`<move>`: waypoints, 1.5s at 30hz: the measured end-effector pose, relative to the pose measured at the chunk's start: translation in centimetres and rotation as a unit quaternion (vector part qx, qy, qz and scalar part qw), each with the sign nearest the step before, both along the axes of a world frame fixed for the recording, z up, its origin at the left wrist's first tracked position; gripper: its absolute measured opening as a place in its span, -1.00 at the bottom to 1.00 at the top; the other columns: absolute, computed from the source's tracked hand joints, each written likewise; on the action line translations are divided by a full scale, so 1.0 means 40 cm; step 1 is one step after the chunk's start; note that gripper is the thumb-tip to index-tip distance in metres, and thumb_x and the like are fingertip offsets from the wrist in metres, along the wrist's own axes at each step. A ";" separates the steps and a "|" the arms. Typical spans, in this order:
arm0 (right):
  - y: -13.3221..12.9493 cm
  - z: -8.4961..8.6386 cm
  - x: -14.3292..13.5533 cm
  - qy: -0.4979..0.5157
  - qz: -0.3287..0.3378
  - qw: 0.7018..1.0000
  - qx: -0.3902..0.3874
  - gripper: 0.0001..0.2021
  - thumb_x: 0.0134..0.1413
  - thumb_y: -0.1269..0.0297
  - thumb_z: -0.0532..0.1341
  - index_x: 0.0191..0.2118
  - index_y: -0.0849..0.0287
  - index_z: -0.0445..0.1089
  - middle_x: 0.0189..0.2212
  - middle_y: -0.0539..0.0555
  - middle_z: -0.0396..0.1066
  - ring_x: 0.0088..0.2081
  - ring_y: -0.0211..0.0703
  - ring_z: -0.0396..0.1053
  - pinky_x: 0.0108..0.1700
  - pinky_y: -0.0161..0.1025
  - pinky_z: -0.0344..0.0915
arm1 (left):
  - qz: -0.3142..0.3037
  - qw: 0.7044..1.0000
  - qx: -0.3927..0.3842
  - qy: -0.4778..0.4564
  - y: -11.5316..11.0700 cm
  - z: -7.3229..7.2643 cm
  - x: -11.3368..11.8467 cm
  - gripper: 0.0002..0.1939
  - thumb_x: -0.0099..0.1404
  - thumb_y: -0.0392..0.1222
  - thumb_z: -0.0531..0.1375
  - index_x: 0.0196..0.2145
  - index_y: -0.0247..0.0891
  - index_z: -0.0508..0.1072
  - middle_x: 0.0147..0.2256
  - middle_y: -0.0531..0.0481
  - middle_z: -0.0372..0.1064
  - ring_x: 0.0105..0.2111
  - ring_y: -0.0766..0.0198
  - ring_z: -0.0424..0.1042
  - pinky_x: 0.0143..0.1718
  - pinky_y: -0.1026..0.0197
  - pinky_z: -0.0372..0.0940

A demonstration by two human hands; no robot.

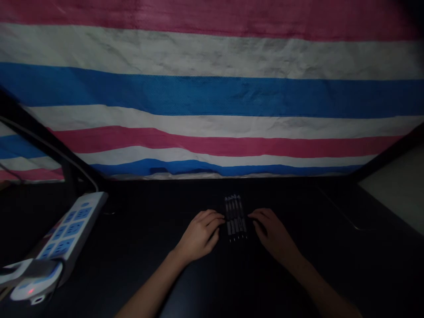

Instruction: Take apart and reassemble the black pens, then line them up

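Observation:
Several slim pens (pixel 236 218) lie side by side in a neat row on the black tabletop (pixel 132 265), their tips toward me and their purplish ends pointing away. My left hand (pixel 202 234) rests at the row's left edge, fingers stretched and slightly bent; its fingertips reach the outermost pen or stop just short, which I cannot tell. On the other side, my right hand (pixel 271 236) has its index finger extended beside the row and its thumb held apart. Neither hand holds anything. Dim light hides the fine detail of the pens.
At the left stands a white power strip (pixel 74 229) with blue sockets, a plugged-in adapter (pixel 43 269) and a red light. A grey cable (pixel 66 157) runs to its far end. Behind the table hangs a striped red, white and blue sheet (pixel 212 95).

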State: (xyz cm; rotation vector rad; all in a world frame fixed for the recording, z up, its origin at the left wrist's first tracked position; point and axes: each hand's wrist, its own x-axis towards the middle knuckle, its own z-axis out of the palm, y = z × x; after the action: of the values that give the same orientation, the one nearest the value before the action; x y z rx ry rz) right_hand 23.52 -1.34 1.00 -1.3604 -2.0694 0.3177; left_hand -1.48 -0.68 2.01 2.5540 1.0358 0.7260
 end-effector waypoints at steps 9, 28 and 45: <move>-0.034 0.047 -0.033 0.082 -0.009 0.997 0.008 -0.79 0.19 0.40 0.02 -0.19 0.09 0.38 -0.22 0.12 0.39 -0.17 -0.09 0.39 -0.13 -0.11 0.38 | -0.035 0.998 -0.026 0.035 -0.001 0.007 -0.001 -0.35 0.25 -0.51 -0.03 0.25 -0.11 0.05 0.13 -0.07 0.27 0.18 0.06 0.11 0.10 -0.12 0.18; -0.095 0.043 -0.094 0.327 0.080 0.838 -0.428 -0.82 0.10 0.18 0.14 -0.27 0.19 0.34 -0.47 -0.02 0.41 -0.63 -0.32 0.36 -0.67 -0.44 0.16 | -0.049 0.996 0.031 0.065 0.001 -0.006 -0.004 -0.74 0.35 -0.42 -0.02 -0.12 -0.21 0.37 -0.08 -0.06 0.41 -0.17 0.21 0.41 -0.14 0.18 0.32; -0.100 -0.014 -0.112 0.438 0.120 0.671 -0.587 -0.59 0.06 -0.07 0.18 -0.24 0.26 0.30 -0.54 0.03 0.40 -0.64 -0.32 0.34 -0.68 -0.46 0.09 | 0.028 0.895 -0.231 -0.380 -0.039 -0.002 0.044 -0.36 0.26 -0.29 0.19 0.22 0.01 0.07 0.30 -0.19 -0.14 -0.03 0.11 0.39 -0.17 0.18 0.37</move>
State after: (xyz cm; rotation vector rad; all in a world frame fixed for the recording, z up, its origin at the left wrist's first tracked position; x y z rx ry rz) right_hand 19.05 -5.33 0.46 -1.0549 -1.0406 2.2079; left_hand 0.30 -2.25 1.93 1.6079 0.8582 1.1878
